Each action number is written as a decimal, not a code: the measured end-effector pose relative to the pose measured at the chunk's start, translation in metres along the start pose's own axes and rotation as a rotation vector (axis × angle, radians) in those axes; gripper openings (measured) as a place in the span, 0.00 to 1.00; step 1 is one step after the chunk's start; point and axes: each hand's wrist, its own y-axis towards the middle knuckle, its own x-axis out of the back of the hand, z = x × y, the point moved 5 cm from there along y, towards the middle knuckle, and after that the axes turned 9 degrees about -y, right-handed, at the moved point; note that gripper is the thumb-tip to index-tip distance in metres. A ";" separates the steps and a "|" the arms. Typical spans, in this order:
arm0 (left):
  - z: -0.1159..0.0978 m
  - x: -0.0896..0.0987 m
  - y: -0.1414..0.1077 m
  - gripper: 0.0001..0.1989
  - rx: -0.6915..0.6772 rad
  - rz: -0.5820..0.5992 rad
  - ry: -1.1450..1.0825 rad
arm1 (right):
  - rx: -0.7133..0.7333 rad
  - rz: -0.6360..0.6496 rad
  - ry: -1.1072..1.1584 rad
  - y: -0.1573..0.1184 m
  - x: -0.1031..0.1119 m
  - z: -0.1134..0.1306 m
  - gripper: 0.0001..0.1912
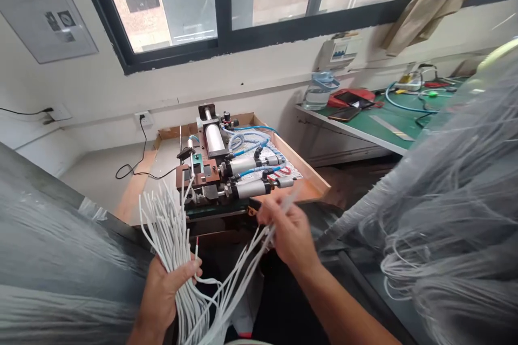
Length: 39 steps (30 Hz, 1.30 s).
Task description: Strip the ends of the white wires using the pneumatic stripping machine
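Observation:
My left hand (pixel 168 285) is wrapped round a thick bundle of white cables (pixel 174 237), whose cut ends point up in front of the machine. One cable by the left thumb shows a small red tip. My right hand (pixel 287 229), slightly blurred, is closed on a few white cable strands (pixel 246 261) that hang down and run to the lower middle. Just beyond both hands stands a pneumatic machine (pixel 210 172) with metal cylinders and blue hoses.
The machine sits in a shallow wooden tray (pixel 311 175). Large plastic-wrapped cable bundles stand at the left (pixel 60 264) and right (pixel 457 226). A green table (pixel 388 118) at the back right holds a water jug (pixel 319 91), a phone and tools.

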 end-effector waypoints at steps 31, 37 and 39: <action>0.022 0.025 0.037 0.09 0.069 -0.269 -0.347 | -0.444 1.018 0.359 -0.134 -0.143 -0.077 0.32; 0.028 0.026 0.016 0.12 0.118 -0.266 -0.231 | -0.334 1.072 0.422 -0.115 -0.138 -0.056 0.29; 0.022 0.020 0.017 0.12 0.090 -0.251 -0.249 | -0.249 0.965 0.332 -0.096 -0.132 -0.047 0.27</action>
